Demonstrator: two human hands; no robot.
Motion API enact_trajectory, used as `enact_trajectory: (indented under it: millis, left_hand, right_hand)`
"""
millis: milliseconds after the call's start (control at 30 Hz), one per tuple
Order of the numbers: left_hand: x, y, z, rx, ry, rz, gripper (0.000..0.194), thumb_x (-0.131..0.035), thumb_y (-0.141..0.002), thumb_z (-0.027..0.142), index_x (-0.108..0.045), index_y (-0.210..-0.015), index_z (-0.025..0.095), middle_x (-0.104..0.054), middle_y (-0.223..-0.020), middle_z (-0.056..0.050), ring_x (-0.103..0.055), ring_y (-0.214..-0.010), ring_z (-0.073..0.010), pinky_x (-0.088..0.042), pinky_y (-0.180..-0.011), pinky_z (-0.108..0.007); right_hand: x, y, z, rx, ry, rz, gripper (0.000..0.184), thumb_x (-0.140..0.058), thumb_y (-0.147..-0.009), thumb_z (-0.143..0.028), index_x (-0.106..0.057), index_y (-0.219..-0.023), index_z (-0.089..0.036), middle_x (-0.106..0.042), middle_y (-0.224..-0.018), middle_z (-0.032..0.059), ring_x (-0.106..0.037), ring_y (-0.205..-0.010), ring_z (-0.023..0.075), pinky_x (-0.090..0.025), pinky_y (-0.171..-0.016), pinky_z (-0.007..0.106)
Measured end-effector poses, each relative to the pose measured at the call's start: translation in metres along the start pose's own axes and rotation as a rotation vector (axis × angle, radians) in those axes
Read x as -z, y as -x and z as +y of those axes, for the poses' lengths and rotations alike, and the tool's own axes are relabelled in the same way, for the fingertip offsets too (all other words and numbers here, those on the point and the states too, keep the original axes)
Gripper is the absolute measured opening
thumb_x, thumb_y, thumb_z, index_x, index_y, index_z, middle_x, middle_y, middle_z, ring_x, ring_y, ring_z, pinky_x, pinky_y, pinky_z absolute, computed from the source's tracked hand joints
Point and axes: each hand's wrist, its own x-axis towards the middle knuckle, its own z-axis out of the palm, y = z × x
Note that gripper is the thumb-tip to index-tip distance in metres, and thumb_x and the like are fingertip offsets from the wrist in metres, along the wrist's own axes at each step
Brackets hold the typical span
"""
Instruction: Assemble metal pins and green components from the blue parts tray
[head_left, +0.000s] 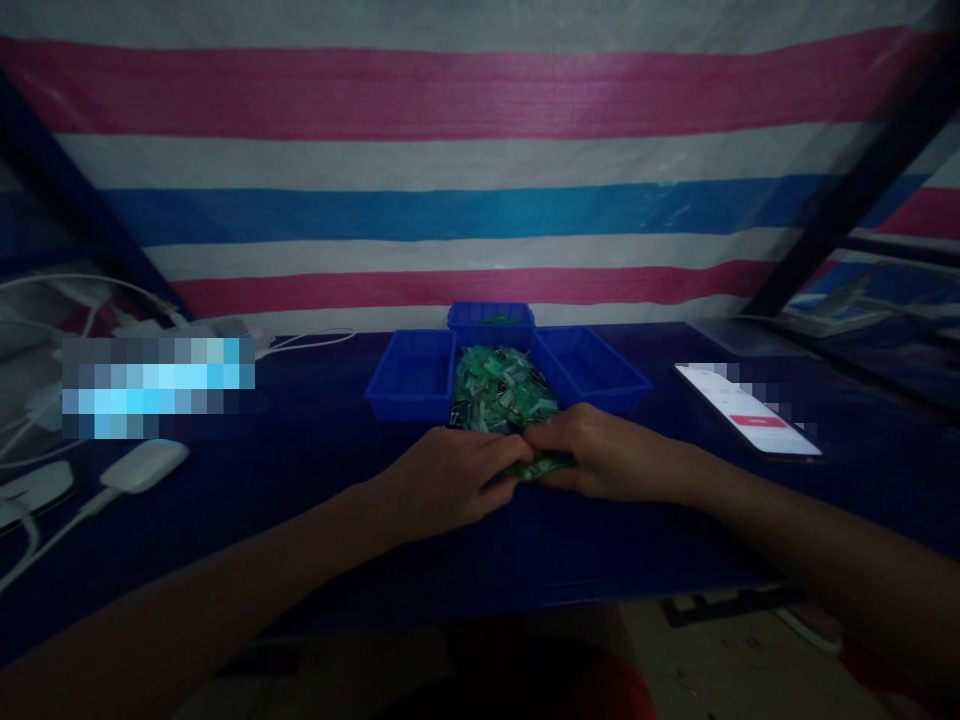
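Observation:
A heap of small green and clear pieces (502,385) with thin dark pins among them lies on the blue table between two blue bins; their exact kind is too small to tell. At the near edge of the heap, my left hand (457,475) and my right hand (600,450) meet with the fingertips almost touching. Both are closed around some green pieces (544,465), which show between and beneath the fingers. How many pieces each hand grips is hidden.
A blue bin (412,375) stands left of the heap and another blue bin (592,365) right. Behind is a third bin (491,312) with some green inside. A lit phone (750,415) lies right; a white charger (144,467) and cables lie left. A striped sheet (480,210) hangs behind.

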Motion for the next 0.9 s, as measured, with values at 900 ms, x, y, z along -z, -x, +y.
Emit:
enact_trajectory:
  millis: [900]
  left_hand:
    - [0.001, -0.004, -0.012, 0.336, 0.527, 0.172, 0.026, -0.046, -0.083, 0.032, -0.049, -0.065, 0.014, -0.054, -0.054, 0.003, -0.050, -0.048, -0.0065, -0.037, -0.046, -0.017]
  right_hand:
    - [-0.005, -0.006, 0.004, -0.177, -0.570, 0.253, 0.016, -0.053, -0.081, -0.028, -0.060, -0.075, -0.014, -0.064, -0.068, 0.0002, -0.057, -0.060, 0.0088, -0.045, -0.055, 0.021]
